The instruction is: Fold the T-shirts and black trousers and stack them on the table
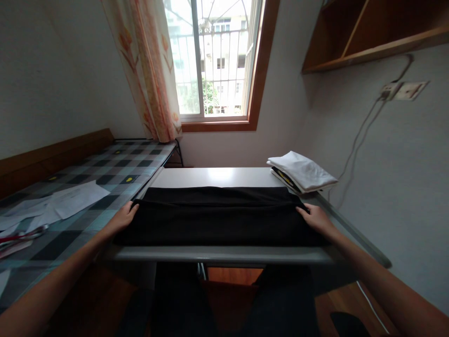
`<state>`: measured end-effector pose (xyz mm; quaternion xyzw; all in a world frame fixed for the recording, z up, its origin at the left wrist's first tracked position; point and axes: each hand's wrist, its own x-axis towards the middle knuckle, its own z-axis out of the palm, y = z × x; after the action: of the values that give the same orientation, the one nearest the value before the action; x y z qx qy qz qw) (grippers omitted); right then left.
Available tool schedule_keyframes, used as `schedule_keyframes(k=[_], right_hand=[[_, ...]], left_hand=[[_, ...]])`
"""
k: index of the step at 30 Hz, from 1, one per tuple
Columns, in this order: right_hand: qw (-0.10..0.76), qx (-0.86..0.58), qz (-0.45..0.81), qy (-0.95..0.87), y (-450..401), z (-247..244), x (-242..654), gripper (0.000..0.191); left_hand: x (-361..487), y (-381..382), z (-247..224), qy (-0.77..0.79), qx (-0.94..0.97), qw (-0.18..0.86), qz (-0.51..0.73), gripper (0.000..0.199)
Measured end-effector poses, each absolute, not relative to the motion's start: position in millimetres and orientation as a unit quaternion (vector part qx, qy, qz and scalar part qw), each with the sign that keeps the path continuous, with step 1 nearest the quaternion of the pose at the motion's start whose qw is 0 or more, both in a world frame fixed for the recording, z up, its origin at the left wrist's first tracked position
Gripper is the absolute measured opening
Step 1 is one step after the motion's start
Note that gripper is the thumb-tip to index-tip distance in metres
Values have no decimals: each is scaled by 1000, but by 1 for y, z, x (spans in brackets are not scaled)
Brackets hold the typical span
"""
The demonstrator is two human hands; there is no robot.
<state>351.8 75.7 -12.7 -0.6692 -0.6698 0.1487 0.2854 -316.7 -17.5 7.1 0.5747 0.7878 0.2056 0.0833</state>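
A black cloth (217, 222) lies folded in a long, wide strip across the white table (210, 254), close to its front edge. At the cloth's left end, my left hand (126, 215) pinches its upper corner between thumb and fingers. The right end is gripped the same way by my right hand (315, 218). A fold line runs across the cloth between the two hands. Some fingertips are hidden by the fabric.
Folded white clothes (303, 172) are stacked at the table's back right corner. Left of the table is a bed with a checkered cover (140, 161) and loose papers (75, 201). A wall stands close on the right, with a cable and socket (403, 91).
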Motion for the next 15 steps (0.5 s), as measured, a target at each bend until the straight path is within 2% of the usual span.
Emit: schedule_keyframes(k=[5,11,15], right_hand=[[281,-650,141,-692,72,-11,363,35],[205,-672,144,-697,72,-20,361,30],[173,-689,123,-692,74,-20,357,27]], left_hand=[[-325,-23,11,787,578,72,204,35],[-314,-35,16,759,598,148,212,40],[-320,-35,11,757,611,136,187,38]])
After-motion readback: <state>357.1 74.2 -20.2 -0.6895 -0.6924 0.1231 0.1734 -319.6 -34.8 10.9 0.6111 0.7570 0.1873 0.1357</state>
